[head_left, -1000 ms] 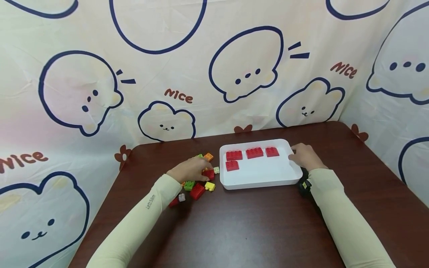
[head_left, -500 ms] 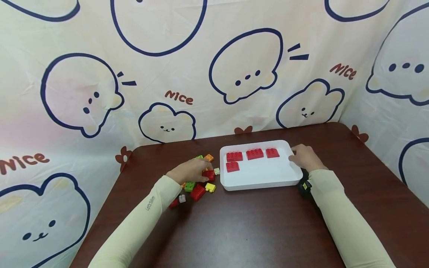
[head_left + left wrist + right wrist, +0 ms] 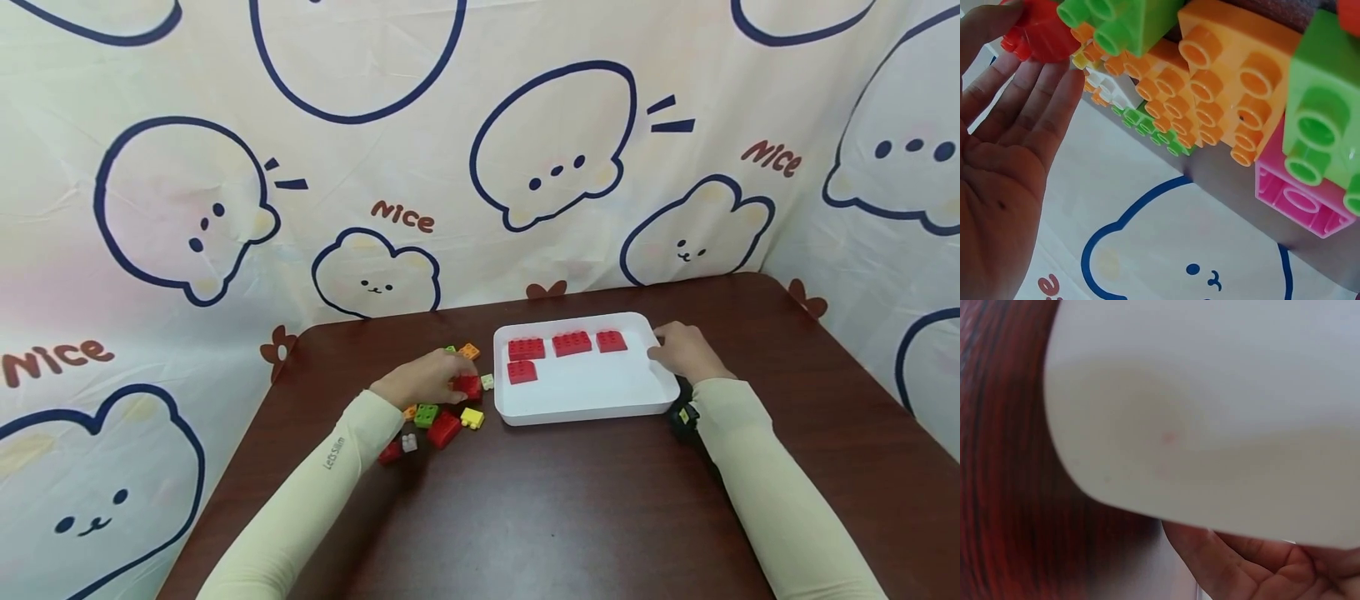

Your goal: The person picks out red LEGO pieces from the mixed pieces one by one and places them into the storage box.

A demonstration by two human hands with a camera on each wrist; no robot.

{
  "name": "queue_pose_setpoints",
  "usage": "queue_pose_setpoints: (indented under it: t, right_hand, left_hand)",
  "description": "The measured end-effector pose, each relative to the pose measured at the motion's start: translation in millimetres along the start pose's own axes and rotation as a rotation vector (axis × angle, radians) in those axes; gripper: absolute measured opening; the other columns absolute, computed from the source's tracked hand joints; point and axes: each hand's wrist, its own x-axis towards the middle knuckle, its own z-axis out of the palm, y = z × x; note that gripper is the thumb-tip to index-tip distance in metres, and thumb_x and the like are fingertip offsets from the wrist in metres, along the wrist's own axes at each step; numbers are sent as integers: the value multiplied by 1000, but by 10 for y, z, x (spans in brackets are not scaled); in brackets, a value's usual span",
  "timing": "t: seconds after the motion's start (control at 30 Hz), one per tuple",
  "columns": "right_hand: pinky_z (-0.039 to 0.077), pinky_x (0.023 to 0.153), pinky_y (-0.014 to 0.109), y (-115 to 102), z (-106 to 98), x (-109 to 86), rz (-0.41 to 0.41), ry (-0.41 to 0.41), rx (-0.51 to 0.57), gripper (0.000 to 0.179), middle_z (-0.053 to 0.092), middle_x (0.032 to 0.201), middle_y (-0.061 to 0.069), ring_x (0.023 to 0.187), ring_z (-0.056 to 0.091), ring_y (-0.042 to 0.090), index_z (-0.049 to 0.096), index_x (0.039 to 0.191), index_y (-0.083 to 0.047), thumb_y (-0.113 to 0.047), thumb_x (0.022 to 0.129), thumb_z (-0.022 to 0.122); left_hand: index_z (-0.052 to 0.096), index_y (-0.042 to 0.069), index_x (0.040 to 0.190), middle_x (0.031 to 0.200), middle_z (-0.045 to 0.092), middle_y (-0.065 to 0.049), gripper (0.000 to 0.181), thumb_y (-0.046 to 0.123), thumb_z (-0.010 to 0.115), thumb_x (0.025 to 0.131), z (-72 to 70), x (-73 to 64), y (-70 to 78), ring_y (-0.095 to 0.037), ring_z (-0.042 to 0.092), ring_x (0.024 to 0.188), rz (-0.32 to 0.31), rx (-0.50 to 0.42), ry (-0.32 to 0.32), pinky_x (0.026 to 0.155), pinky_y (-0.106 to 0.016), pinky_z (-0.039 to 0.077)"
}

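My left hand (image 3: 423, 377) reaches into a loose pile of toy building bricks left of the white tray (image 3: 592, 387). It pinches a red brick (image 3: 1047, 31) between thumb and fingertips, beside a small pale brick (image 3: 487, 382). The palm and straight fingers show in the left wrist view, with green, orange and pink bricks close by. My right hand (image 3: 688, 350) grips the tray's right rim, its fingers curled at the outer wall in the right wrist view. Inside the tray lie several red bricks (image 3: 572, 343), most in a row at the back, one in front at left.
A yellow brick (image 3: 472, 418), a larger red brick (image 3: 444, 429), a green brick (image 3: 426, 416) and a grey brick (image 3: 408, 442) lie near the left wrist. Behind the dark wooden table (image 3: 517, 517) hangs a cartoon-printed cloth (image 3: 450, 167).
Both hands, the tray and the bricks hold nearly the same places. The whole head view shifts only slightly.
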Motion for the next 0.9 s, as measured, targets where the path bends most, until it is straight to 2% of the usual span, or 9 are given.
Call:
queue_pose_setpoints:
  t: [0.3, 0.7, 0.77, 0.9]
  right_hand:
    - [45, 102, 62, -8, -6, -13, 2, -5, 3, 53, 45, 140, 40, 118, 51, 49, 46, 140, 16, -14, 100, 59]
    - [44, 102, 63, -6, 12, -4, 5, -2, 3, 53, 45, 140, 39, 120, 50, 49, 46, 141, 16, -15, 100, 59]
    - [45, 102, 62, -6, 14, -2, 8, -4, 1, 53, 45, 140, 39, 120, 50, 49, 45, 141, 16, -15, 100, 59]
    - [44, 102, 62, -4, 11, 0, 6, 2, -1, 52, 45, 140, 39, 121, 51, 49, 46, 141, 16, -14, 99, 58]
  left_hand:
    - [69, 14, 126, 126, 65, -5, 44, 15, 84, 85, -11, 16, 5, -17, 60, 105, 8, 12, 31, 87, -30, 58]
    - [66, 14, 135, 133, 62, -9, 50, 15, 82, 87, -49, 23, 33, -25, 58, 118, -6, 21, 38, 88, -34, 58]
    - [66, 14, 135, 135, 61, -10, 51, 15, 82, 87, -56, 26, 43, -26, 58, 120, -4, 32, 53, 88, -34, 58]
    - [66, 11, 134, 131, 62, -10, 50, 15, 82, 86, -79, 33, 67, -24, 61, 114, 12, 32, 103, 86, -33, 59]
